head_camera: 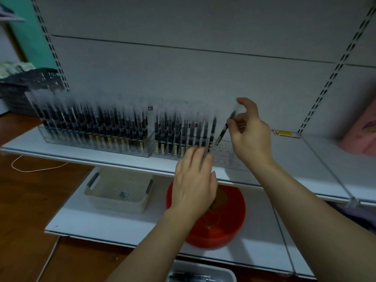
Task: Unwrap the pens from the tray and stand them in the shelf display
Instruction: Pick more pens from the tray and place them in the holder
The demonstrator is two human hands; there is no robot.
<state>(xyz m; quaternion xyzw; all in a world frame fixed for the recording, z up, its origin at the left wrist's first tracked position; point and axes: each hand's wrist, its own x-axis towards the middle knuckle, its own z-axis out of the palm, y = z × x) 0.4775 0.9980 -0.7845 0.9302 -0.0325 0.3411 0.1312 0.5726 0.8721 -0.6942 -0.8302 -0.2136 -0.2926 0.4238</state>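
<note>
Far left: dark stacked baskets beyond the shelf end, a pale cord looped on the brown floor. On the white upper shelf, two clear display racks side by side: left rack packed with upright black pens, right rack filled only in its left part. Below, on the lower shelf, a cream perforated basket, then a red round tub. At the bottom edge, the white tray with wrapped pens (contents blurred). Left hand flat, fingers straight and together, fingertips at the front of the right rack among the pens; blurred, so no telling whether touching. Right hand just right of it, thumb and forefinger pinching one tilted pen, its lower end dipping into the rack's open cells. Further right, a yellow and red label at the shelf back and a pink item at the edge.
</note>
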